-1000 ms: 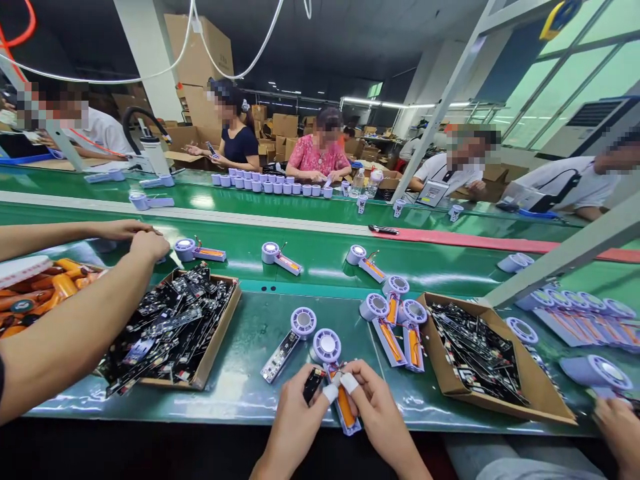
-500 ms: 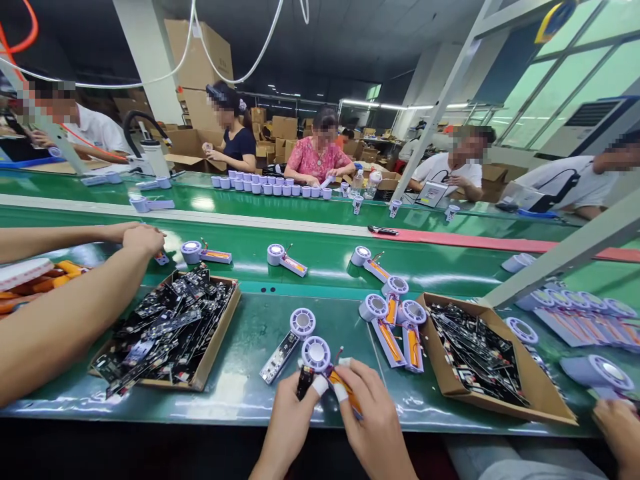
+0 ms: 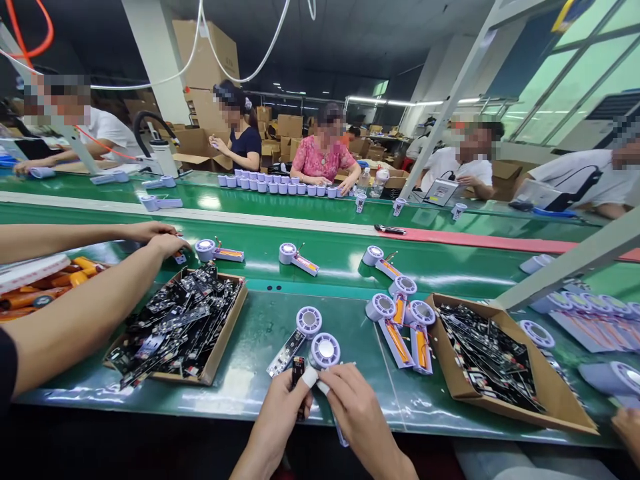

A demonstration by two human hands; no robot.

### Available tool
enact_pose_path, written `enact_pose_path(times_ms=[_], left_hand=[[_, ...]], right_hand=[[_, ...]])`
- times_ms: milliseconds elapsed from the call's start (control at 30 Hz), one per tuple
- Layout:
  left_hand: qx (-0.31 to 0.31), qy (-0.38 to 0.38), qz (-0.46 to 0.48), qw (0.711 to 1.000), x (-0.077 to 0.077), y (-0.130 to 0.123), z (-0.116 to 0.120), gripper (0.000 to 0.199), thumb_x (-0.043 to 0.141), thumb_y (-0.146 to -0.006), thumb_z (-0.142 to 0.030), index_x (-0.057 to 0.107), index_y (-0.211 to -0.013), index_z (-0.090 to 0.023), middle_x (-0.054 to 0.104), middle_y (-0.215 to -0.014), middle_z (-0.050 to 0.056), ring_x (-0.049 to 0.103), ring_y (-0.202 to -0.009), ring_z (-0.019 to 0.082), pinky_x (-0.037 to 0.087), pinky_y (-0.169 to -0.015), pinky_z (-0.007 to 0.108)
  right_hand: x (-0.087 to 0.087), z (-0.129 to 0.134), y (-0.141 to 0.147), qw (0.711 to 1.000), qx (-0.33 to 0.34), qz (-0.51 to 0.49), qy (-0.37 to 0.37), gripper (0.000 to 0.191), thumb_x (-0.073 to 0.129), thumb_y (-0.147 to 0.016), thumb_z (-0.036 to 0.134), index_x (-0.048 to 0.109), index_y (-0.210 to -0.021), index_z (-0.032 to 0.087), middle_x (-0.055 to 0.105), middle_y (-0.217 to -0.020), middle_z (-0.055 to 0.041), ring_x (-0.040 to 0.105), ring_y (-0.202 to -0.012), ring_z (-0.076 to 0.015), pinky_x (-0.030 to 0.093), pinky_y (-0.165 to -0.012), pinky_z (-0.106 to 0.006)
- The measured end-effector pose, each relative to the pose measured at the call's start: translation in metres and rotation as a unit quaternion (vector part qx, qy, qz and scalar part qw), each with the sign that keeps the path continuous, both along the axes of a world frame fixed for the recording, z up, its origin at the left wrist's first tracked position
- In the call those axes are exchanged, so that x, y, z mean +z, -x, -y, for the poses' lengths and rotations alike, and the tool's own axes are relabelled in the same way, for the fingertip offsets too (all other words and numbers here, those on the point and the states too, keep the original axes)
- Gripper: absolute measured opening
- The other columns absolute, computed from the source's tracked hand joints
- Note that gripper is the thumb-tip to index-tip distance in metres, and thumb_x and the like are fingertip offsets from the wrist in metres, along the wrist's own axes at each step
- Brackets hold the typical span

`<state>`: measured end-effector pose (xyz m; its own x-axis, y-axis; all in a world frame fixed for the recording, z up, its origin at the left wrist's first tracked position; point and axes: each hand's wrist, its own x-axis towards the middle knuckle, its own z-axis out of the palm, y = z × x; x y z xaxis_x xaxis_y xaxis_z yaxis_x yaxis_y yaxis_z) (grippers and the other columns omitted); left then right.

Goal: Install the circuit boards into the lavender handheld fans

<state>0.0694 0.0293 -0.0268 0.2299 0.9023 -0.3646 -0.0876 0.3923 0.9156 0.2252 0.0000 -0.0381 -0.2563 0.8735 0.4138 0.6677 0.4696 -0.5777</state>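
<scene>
My left hand (image 3: 276,412) is closed on a narrow black circuit board (image 3: 299,367), held upright between thumb and fingers. My right hand (image 3: 359,408) is closed around the handle of a lilac handheld fan (image 3: 325,351), its thumb and fingertips meeting my left thumb by the lower edge of the round head. White covers wrap some fingertips. The fan's wires and most of its handle are hidden by my fingers. Just behind lies another handheld fan (image 3: 309,321) with a circuit board (image 3: 286,353) along its handle.
Cardboard trays of circuit boards stand left (image 3: 227,337) and right (image 3: 457,383). Several fans with orange batteries (image 3: 397,343) lie beside the right tray; others sit on the green belt (image 3: 340,267). A co-worker's arms (image 3: 95,307) reach in from the left. A metal post (image 3: 575,260) slants at right.
My left hand has brought the circuit board more upright beside the fan. My right fingers have closed in toward my left thumb, covering the orange battery. The view has shifted slightly.
</scene>
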Motion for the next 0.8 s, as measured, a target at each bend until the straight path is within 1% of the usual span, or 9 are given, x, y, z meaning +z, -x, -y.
enact_pose_path(times_ms=[133,200,267,367,433,533,633,700,800], left_hand=[[0.015,-0.012,0.007,1.000,0.001,0.009,0.004,0.045,0.057,-0.081,-0.061,0.063,-0.085,-0.017,0.062,-0.071,0.000,0.054,-0.060,0.013,0.043,-0.056,0.023],[-0.002,-0.043,-0.028,0.999,-0.004,0.012,0.008,0.039,0.053,-0.086,-0.054,0.062,-0.081,-0.017,0.062,-0.069,0.001,0.054,-0.057,0.014,0.043,-0.053,0.024],[-0.021,-0.069,-0.072,0.995,-0.010,0.012,0.011,0.037,0.049,-0.089,-0.050,0.059,-0.073,-0.018,0.059,-0.060,-0.001,0.051,-0.049,0.012,0.039,-0.046,0.022],[-0.015,-0.076,-0.097,0.992,-0.016,0.008,0.013,0.033,0.051,-0.088,-0.046,0.059,-0.073,-0.018,0.056,-0.057,-0.003,0.044,-0.042,0.010,0.032,-0.041,0.020],[-0.003,-0.083,-0.094,0.992,-0.015,0.003,0.012,0.029,0.056,-0.086,-0.045,0.061,-0.079,-0.017,0.057,-0.060,-0.003,0.044,-0.046,0.010,0.033,-0.044,0.020],[0.017,-0.121,-0.093,0.988,-0.006,-0.002,0.008,0.026,0.059,-0.084,-0.042,0.064,-0.079,-0.017,0.060,-0.067,-0.002,0.050,-0.060,0.014,0.040,-0.057,0.022],[0.027,-0.146,-0.098,0.984,0.003,-0.005,0.005,0.025,0.059,-0.083,-0.039,0.065,-0.075,-0.016,0.061,-0.071,0.000,0.052,-0.070,0.017,0.042,-0.065,0.024],[0.031,-0.143,-0.102,0.984,0.005,-0.005,0.005,0.025,0.059,-0.083,-0.038,0.064,-0.073,-0.016,0.061,-0.070,0.000,0.051,-0.069,0.017,0.041,-0.064,0.024],[0.037,-0.133,-0.105,0.985,0.004,-0.005,0.008,0.026,0.059,-0.083,-0.038,0.062,-0.070,-0.016,0.057,-0.064,-0.001,0.049,-0.060,0.014,0.039,-0.056,0.022]], right_hand=[[0.004,0.000,0.003,0.999,-0.019,0.033,-0.011,0.030,0.041,-0.093,0.002,0.056,-0.112,0.019,0.057,-0.095,-0.0083,0.052,-0.085,-0.0223,0.047,-0.072,-0.037],[0.006,0.000,0.005,0.997,-0.029,0.061,-0.026,0.026,0.042,-0.092,0.003,0.057,-0.107,0.018,0.057,-0.092,-0.0086,0.052,-0.083,-0.0230,0.046,-0.071,-0.038],[0.008,-0.001,0.007,0.995,-0.039,0.084,-0.038,0.023,0.043,-0.090,0.003,0.056,-0.102,0.017,0.057,-0.090,-0.0084,0.051,-0.082,-0.0237,0.046,-0.071,-0.039],[0.011,-0.002,0.008,0.994,-0.037,0.099,-0.028,0.024,0.042,-0.089,0.002,0.055,-0.102,0.017,0.057,-0.091,-0.0081,0.051,-0.082,-0.0242,0.045,-0.072,-0.040],[0.014,-0.004,0.007,0.996,-0.022,0.090,-0.006,0.026,0.041,-0.090,0.001,0.054,-0.104,0.019,0.058,-0.094,-0.0076,0.052,-0.084,-0.0237,0.045,-0.073,-0.039],[0.017,-0.004,0.005,0.997,-0.007,0.078,0.014,0.028,0.040,-0.091,0.001,0.054,-0.105,0.020,0.058,-0.097,-0.0072,0.053,-0.086,-0.0229,0.046,-0.075,-0.038],[0.020,-0.003,0.006,0.994,-0.008,0.112,-0.013,0.025,0.040,-0.092,0.004,0.055,-0.106,0.018,0.059,-0.095,-0.0081,0.053,-0.085,-0.0235,0.046,-0.074,-0.037],[0.021,-0.002,0.007,0.988,-0.011,0.150,-0.043,0.024,0.040,-0.093,0.006,0.056,-0.107,0.017,0.059,-0.090,-0.0080,0.054,-0.081,-0.0234,0.045,-0.071,-0.036],[0.018,-0.002,0.009,0.979,-0.015,0.191,-0.072,0.023,0.041,-0.094,0.007,0.059,-0.103,0.018,0.058,-0.083,-0.0068,0.052,-0.074,-0.0218,0.042,-0.066,-0.034]])
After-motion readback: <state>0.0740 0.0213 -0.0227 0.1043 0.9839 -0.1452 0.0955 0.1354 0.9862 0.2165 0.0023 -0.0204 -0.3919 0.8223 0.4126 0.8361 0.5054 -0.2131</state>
